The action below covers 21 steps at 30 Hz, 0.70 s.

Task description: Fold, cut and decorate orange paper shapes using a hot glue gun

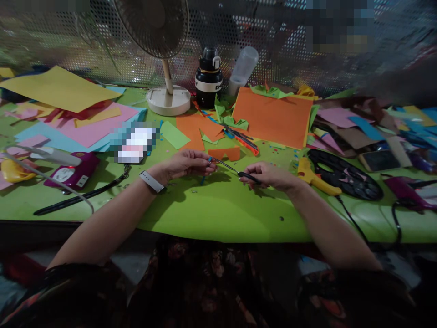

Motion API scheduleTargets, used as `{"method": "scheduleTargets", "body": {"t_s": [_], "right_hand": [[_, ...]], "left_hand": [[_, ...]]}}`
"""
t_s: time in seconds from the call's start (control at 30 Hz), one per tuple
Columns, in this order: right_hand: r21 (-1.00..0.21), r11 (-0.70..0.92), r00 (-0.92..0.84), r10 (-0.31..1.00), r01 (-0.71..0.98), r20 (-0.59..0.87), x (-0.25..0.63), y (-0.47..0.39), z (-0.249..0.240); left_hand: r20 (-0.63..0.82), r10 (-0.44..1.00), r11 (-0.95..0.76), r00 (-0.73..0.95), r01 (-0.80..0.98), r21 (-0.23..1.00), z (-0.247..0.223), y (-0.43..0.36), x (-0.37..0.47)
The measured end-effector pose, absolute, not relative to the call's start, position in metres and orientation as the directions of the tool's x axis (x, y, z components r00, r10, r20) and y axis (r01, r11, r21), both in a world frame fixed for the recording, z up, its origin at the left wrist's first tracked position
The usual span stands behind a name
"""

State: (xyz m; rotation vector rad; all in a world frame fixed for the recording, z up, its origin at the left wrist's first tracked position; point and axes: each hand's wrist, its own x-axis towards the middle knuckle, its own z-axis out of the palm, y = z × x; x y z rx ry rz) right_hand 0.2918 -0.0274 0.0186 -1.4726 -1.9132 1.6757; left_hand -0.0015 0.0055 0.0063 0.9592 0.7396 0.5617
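My left hand (pixel 191 163), wearing a watch (pixel 152 181) on the wrist, pinches a small blue paper strip (pixel 209 160). The fingers are closed at the tip of a slim black-handled metal tool (pixel 246 176). My right hand (pixel 264 175) is wrapped round the tool's black handle, its metal shaft pointing left to the blue strip. Whether the tool is a pair of scissors or a single shaft, I cannot tell. An orange paper cut-out (pixel 225 153) lies just beyond the hands, and orange-handled scissors (pixel 246 142) rest behind it.
A fan (pixel 168 101), a black bottle (pixel 209 84) and orange sheets (pixel 273 116) stand or lie at the back. A phone (pixel 134 145) is at left. At right, a yellow glue gun (pixel 316 178) rests by a black oval tray (pixel 367 184); its cord trails over the table edge.
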Motion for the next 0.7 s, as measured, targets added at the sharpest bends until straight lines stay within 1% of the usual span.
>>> {"method": "scheduleTargets", "body": {"t_s": [0.27,0.7], "right_hand": [[-0.831,-0.133,-0.484,0.758,0.540,-0.436,0.2953,-0.0256,0.0184],[-0.848,-0.141,-0.513,0.741,0.511,-0.433,0.2933,-0.0266,0.0160]], "left_hand": [[-0.283,0.738,0.449,0.612,-0.133,0.883,0.0052,0.0060,-0.0030],[-0.312,0.709,0.503,0.633,-0.143,0.853,0.0097,0.0035,-0.0014]]}}
